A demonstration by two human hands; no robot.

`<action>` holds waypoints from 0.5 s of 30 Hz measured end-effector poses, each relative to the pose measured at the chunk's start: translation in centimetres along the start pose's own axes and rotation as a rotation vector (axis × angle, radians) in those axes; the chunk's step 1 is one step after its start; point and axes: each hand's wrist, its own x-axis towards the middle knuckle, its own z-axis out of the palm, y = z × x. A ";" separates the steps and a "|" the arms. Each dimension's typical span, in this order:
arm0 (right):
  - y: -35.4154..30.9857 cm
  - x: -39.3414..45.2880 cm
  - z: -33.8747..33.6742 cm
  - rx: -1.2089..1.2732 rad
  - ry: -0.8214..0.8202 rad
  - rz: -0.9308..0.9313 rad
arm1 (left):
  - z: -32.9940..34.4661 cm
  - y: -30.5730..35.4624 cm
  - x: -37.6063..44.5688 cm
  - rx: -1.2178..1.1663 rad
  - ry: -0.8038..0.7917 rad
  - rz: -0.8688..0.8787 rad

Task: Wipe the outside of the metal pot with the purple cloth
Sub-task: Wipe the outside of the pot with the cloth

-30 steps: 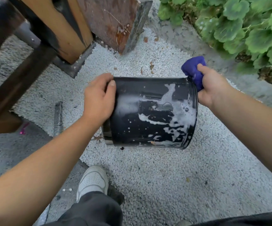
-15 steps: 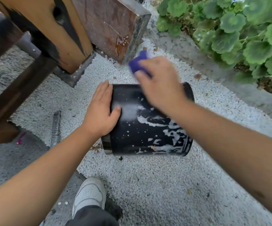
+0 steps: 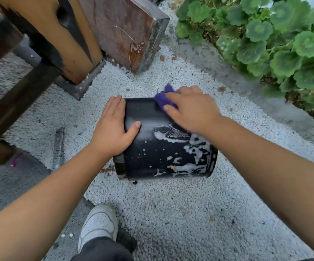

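Note:
A black metal pot (image 3: 152, 155) lies on its side on white gravel, its wall streaked with white soapy foam toward the right. My left hand (image 3: 113, 129) presses flat on the pot's left end, thumb across its wall. On the upper far part of the wall my right hand (image 3: 192, 108) pushes the purple cloth (image 3: 163, 97), which shows past my fingertips. Most of the cloth is hidden under that hand.
A wooden post (image 3: 71, 40) and a rusty stone block (image 3: 128, 29) stand behind the pot. Green leafy plants (image 3: 276, 42) fill the right side beyond a concrete strip. A metal rod (image 3: 58, 147) lies at left. My white shoe (image 3: 99, 225) is below the pot.
My right hand has carried the cloth from the pot's right rim over to the top far side of its wall. My left hand slid to lie flatter on the left end.

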 end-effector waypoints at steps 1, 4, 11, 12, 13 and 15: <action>1.4 -0.1 -0.5 -0.009 -0.011 0.027 | 0.0 0.0 -0.1 0.005 0.002 -0.001; 4.5 -0.2 -1.0 0.014 -0.037 0.102 | -0.1 0.2 -0.2 0.001 0.002 -0.002; 2.1 0.6 0.0 0.007 0.121 0.181 | -0.5 0.4 -0.3 -0.070 -0.009 0.017; 0.8 0.8 0.2 0.019 0.137 0.160 | -0.5 0.4 -0.4 -0.080 -0.009 0.018; -0.6 1.0 0.4 0.044 0.148 0.136 | -0.5 0.4 -0.4 -0.086 -0.004 0.021; -3.5 1.4 0.9 0.103 0.156 0.073 | -0.4 0.4 -0.2 -0.091 0.003 0.048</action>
